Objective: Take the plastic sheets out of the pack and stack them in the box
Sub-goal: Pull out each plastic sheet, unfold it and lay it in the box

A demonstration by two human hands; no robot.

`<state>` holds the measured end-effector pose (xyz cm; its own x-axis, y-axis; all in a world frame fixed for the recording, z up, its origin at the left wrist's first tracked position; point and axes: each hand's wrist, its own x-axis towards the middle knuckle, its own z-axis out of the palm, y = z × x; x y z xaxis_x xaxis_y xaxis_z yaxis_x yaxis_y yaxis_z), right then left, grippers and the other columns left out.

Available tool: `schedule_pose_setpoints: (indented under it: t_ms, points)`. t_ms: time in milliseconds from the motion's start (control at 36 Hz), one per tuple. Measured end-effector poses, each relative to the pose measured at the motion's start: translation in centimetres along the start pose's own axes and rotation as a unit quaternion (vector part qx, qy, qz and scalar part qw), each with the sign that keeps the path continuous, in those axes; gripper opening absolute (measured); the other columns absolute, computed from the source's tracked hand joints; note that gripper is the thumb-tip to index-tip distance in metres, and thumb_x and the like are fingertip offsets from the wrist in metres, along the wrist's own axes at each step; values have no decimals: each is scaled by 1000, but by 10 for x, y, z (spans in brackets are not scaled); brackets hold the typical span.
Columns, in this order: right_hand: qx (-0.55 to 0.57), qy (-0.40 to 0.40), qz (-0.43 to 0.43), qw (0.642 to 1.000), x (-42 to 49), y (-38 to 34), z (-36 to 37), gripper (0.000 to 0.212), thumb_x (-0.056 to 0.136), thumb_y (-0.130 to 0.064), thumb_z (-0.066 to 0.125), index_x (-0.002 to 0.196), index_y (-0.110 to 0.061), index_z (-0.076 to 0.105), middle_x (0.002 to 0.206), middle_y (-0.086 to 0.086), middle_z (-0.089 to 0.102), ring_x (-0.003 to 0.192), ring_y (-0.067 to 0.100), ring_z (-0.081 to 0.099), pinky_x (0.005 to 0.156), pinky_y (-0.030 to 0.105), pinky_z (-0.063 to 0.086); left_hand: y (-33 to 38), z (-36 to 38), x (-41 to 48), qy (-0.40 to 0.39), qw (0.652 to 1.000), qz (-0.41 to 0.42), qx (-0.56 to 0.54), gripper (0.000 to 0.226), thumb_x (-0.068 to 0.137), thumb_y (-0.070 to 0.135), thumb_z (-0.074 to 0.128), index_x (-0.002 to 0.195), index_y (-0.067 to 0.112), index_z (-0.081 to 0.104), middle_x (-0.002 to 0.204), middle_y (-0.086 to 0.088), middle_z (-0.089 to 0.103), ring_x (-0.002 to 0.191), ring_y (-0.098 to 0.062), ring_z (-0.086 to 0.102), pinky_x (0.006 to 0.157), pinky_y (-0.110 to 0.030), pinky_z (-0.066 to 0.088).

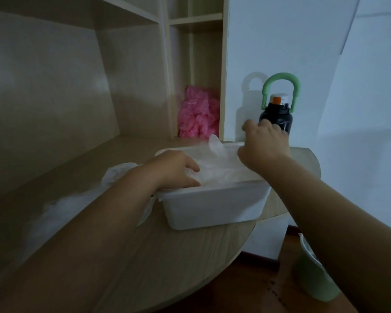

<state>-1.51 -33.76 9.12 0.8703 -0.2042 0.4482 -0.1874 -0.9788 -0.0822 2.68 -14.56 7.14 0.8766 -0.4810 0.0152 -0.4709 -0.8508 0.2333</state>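
Our left forearm crosses the table to reach the box, and both hands are at work over its open top.

Thin, clear sheets lie loosely inside the box, up to about its rim. One corner of them stands above the far wall. We judge that the stacking is in hand and the pile is now being settled so that it lies flat.

Our left hand sits at the near left corner of the box. Its fingers are curled down onto the sheets, with the thumb below a fold, so it seems to pinch the plastic and hold the pile in place.

Our right hand is at the far right corner, over the rim. We see only its back, with the fingers bent away from us, so we cannot tell whether it grips a sheet edge or merely presses there. The sheets lie just under and to the left of it.

Left of the box, partly under our forearm, lies the crumpled white pack, kept close for reaching. Behind the box to the right stands a black bottle with a green handle. Behind it to the left, pink plastic fills a shelf nook. Off the table, below and right of the box, stands a green bin.
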Motion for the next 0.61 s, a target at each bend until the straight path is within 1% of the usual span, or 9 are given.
schedule_pose_setpoints:
  t_ms: [56, 111, 222, 278, 333, 389, 472, 528, 611]
  points:
    - [51, -28, -86, 995, 3, -5, 0, 36, 88, -20, 55, 124, -17, 51, 120, 9, 55, 108, 26, 53, 90, 35, 41, 0, 2, 5, -12, 1000, -2, 8, 53, 80, 50, 69, 129, 34, 57, 143, 7, 47, 131, -15, 42, 107, -29, 34]
    - [93, -134, -133, 978, 5, -11, 5, 41, 89, -31, 59, 128, -18, 54, 128, 5, 56, 113, 21, 54, 96, 34, 43, 0, 5, 11, -29, 999, -5, 17, 55, 81, 51, 67, 132, 32, 55, 141, 6, 50, 128, -15, 44, 107, -30, 35]
    - [26, -334, -101, 937, 8, -14, 20, 62, 87, -46, 61, 138, -15, 45, 140, 6, 47, 126, 23, 45, 106, 35, 33, 5, 7, 18, -84, 995, -14, 60, 51, 89, 50, 58, 136, 31, 50, 141, 4, 49, 124, -17, 47, 104, -33, 37]
    - [30, -389, -75, 917, 12, -12, 25, 64, 88, -45, 59, 141, -15, 41, 143, 7, 43, 129, 25, 42, 106, 36, 31, 8, 7, 21, -123, 988, -16, 93, 45, 94, 43, 53, 137, 28, 50, 140, 3, 49, 124, -18, 47, 104, -33, 37]
    - [5, -418, -80, 905, 16, -11, 28, 59, 90, -44, 56, 139, -14, 44, 141, 7, 46, 126, 25, 45, 104, 36, 33, 10, 9, 25, -155, 980, -18, 122, 38, 98, 35, 49, 132, 23, 56, 135, 1, 54, 117, -19, 51, 95, -29, 38]
    - [-8, -420, -94, 903, 19, -9, 30, 53, 90, -44, 55, 133, -14, 50, 137, 7, 50, 121, 24, 49, 101, 36, 35, 11, 11, 28, -168, 977, -21, 131, 34, 98, 33, 48, 126, 19, 60, 128, -1, 58, 111, -19, 53, 87, -27, 37]
    - [35, -356, -92, 929, 21, -4, 28, 58, 90, -39, 57, 140, -14, 43, 141, 5, 46, 128, 23, 44, 106, 34, 31, 10, 9, 27, -141, 982, -13, 122, 35, 96, 40, 50, 122, 21, 64, 123, 1, 62, 109, -18, 55, 92, -29, 41]
    - [97, -282, -86, 951, 19, -1, 23, 54, 91, -34, 57, 140, -13, 44, 141, 5, 47, 127, 22, 45, 105, 32, 32, 8, 5, 23, -88, 992, -7, 92, 35, 92, 47, 54, 115, 25, 69, 117, 5, 66, 106, -15, 57, 97, -33, 44]
    - [180, -197, -77, 961, 13, -1, 13, 47, 93, -28, 55, 136, -10, 48, 140, 6, 49, 124, 21, 48, 102, 30, 35, 3, -5, 9, 10, 1000, 2, 0, 31, 87, 46, 62, 107, 25, 73, 115, 6, 67, 105, -13, 58, 97, -37, 46]
